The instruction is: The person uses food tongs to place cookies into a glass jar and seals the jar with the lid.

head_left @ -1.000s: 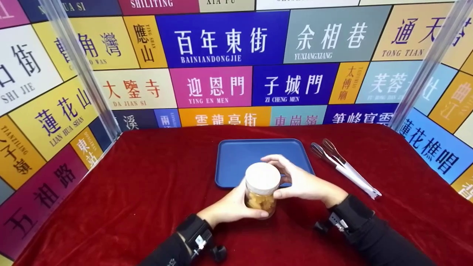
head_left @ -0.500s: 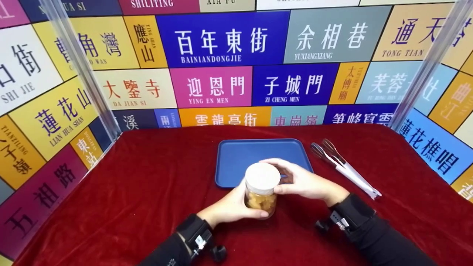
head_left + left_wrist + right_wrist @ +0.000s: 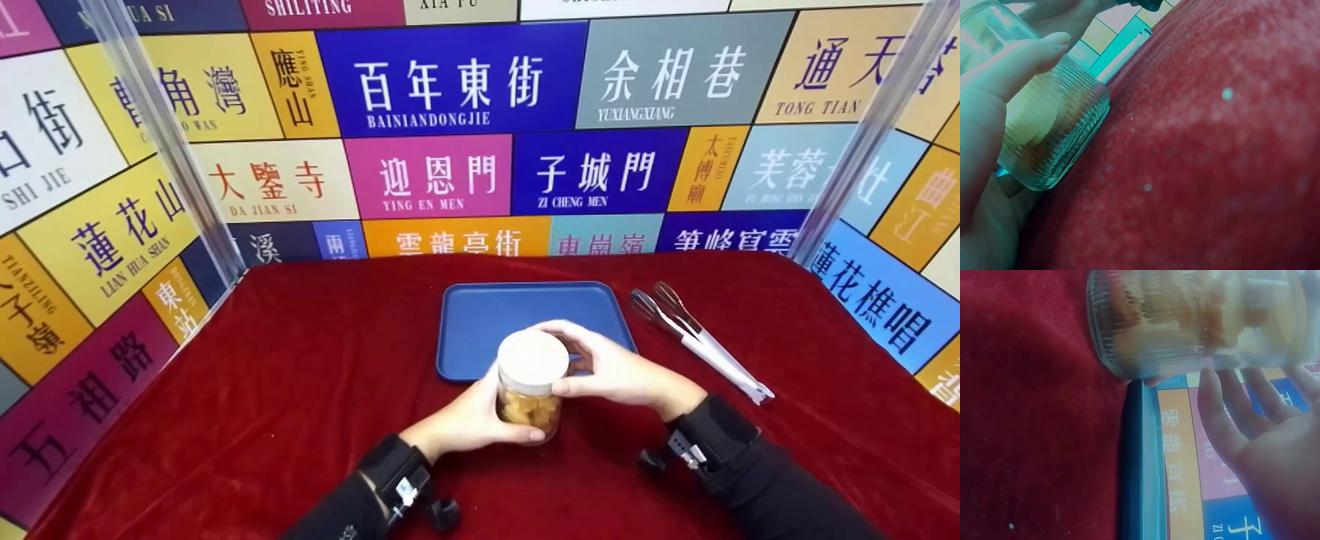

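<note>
A clear ribbed jar with yellow-brown pieces inside stands upright, or almost so, in front of the blue tray. My left hand grips the jar's body from the left, its thumb across the near side. A white lid covers the top. Around the lid's right side, my right hand curls its fingers behind and sets its thumb on the near edge. In the left wrist view, the jar's ribbed base is close to the red cloth. The right wrist view shows the right fingers beside the jar's upper part.
The blue tray lies just behind the jar. To its right rest metal tongs with white handles, lying diagonally. Red cloth covers the table, and panels with printed signs stand behind and at both sides.
My right hand's fingers have come down slightly behind the lid, and its thumb has shifted a little left along the lid's edge. The left hand and jar stay in place.
</note>
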The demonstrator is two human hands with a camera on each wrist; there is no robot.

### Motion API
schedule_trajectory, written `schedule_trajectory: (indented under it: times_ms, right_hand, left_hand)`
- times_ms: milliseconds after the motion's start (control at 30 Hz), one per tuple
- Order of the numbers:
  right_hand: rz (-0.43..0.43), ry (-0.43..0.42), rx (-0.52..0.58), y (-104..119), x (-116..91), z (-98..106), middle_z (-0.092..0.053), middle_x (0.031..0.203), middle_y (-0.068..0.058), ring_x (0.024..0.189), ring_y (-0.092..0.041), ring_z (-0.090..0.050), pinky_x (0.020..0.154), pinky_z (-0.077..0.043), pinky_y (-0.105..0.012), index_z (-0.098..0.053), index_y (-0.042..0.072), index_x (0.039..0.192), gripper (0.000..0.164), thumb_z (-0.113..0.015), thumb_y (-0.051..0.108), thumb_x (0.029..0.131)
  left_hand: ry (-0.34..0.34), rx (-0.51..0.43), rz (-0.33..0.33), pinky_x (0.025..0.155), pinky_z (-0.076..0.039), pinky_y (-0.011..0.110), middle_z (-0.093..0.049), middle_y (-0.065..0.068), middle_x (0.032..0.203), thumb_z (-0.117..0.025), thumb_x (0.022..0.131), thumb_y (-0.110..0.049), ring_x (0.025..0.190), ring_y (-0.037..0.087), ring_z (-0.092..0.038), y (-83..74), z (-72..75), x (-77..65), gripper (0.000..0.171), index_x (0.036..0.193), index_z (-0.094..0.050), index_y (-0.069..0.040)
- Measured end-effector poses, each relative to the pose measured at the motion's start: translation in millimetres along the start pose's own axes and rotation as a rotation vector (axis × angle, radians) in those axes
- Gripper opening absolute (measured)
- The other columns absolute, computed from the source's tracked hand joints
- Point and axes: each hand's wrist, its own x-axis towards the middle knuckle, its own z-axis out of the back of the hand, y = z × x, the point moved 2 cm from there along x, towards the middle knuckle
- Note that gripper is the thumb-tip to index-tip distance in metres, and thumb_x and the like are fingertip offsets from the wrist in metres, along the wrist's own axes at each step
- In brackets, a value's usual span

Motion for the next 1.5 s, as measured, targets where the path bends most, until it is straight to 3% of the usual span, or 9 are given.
schedule_trajectory:
  times_ms: [200, 433, 633, 800, 967, 1500]
  right_hand:
    - [-0.016, -0.070, -0.094, 2.5, 2.1, -10.8, -0.055, 0.146, -0.010, 0.131, -0.023, -0.058, 0.104, -0.056, -0.038, -0.044, 0.009, 0.157, 0.080, -0.087, 0.022, 0.090]
    - [-0.017, -0.093, -0.111, 5.2, 1.4, -12.6, -0.055, 0.145, -0.012, 0.129, -0.023, -0.058, 0.103, -0.056, -0.038, -0.046, 0.005, 0.154, 0.080, -0.089, 0.021, 0.089]
    - [-0.013, -0.065, -0.110, 4.2, 1.9, -10.8, -0.055, 0.147, -0.010, 0.132, -0.023, -0.056, 0.106, -0.054, -0.038, -0.044, 0.007, 0.157, 0.083, -0.089, 0.024, 0.089]
    - [-0.004, 0.015, -0.028, 1.5, 0.4, -3.4, -0.051, 0.156, -0.010, 0.139, -0.021, -0.054, 0.109, -0.052, -0.038, -0.037, 0.012, 0.164, 0.087, -0.085, 0.024, 0.093]
    - [0.027, 0.077, 0.049, -0.2, -2.2, 4.2, -0.046, 0.161, -0.014, 0.145, -0.020, -0.049, 0.110, -0.052, -0.037, -0.035, 0.008, 0.165, 0.076, -0.076, 0.017, 0.101]
    - [0.045, 0.064, 0.066, -3.0, -0.4, 3.5, -0.051, 0.157, -0.014, 0.144, -0.020, -0.050, 0.110, -0.052, -0.037, -0.041, 0.007, 0.162, 0.069, -0.073, 0.010, 0.101]
  left_hand:
    - [0.000, 0.011, -0.014, 0.120, -0.041, 0.034, -0.052, -0.003, 0.149, -0.093, 0.082, -0.013, 0.135, 0.015, -0.055, -0.9, 0.9, 0.0, 0.109, 0.164, -0.022, -0.021]
    - [0.001, 0.001, -0.027, 0.119, -0.042, 0.035, -0.053, -0.002, 0.149, -0.093, 0.082, -0.014, 0.134, 0.017, -0.057, -1.1, 0.8, -0.2, 0.107, 0.163, -0.024, -0.021]
    - [0.003, -0.004, -0.031, 0.119, -0.042, 0.036, -0.053, -0.002, 0.149, -0.093, 0.082, -0.014, 0.135, 0.018, -0.056, -0.4, 0.5, -0.5, 0.107, 0.163, -0.024, -0.022]
    - [0.003, 0.002, -0.008, 0.121, -0.039, 0.034, -0.054, -0.004, 0.148, -0.093, 0.082, -0.012, 0.136, 0.015, -0.055, 0.2, 0.4, -0.9, 0.110, 0.164, -0.021, -0.021]
    - [0.010, -0.012, 0.002, 0.120, -0.040, 0.035, -0.053, -0.003, 0.149, -0.093, 0.082, -0.010, 0.136, 0.015, -0.055, 0.3, -0.4, -0.1, 0.113, 0.166, -0.017, -0.020]
    - [0.005, -0.014, 0.010, 0.121, -0.039, 0.035, -0.053, -0.003, 0.149, -0.092, 0.082, -0.009, 0.136, 0.014, -0.055, 1.0, -0.3, -0.5, 0.114, 0.167, -0.016, -0.020]
